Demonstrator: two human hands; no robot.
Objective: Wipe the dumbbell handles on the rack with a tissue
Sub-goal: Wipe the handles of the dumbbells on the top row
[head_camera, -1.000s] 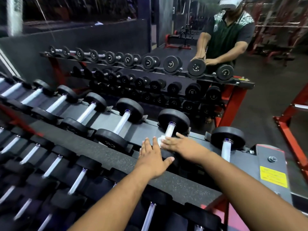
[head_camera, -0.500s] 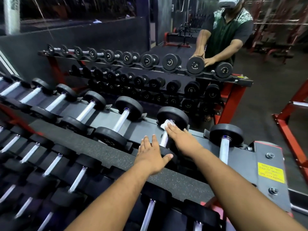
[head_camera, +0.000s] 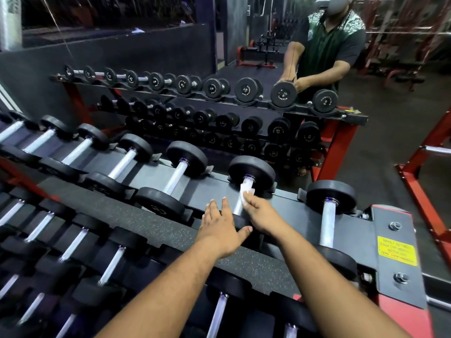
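My right hand [head_camera: 262,214] pinches the tissue [head_camera: 246,192] on the center-frame handle [head_camera: 240,203], seemingly; my left hand [head_camera: 220,228] rests flat, open.

My right hand [head_camera: 262,215] covers the near part of the handle [head_camera: 246,189] and most of the tissue [head_camera: 244,191]. My left hand [head_camera: 219,228] hides that dumbbell's near head. The yellow label [head_camera: 396,250] is too blurred to read. The left edge cuts off the rack [head_camera: 151,222].
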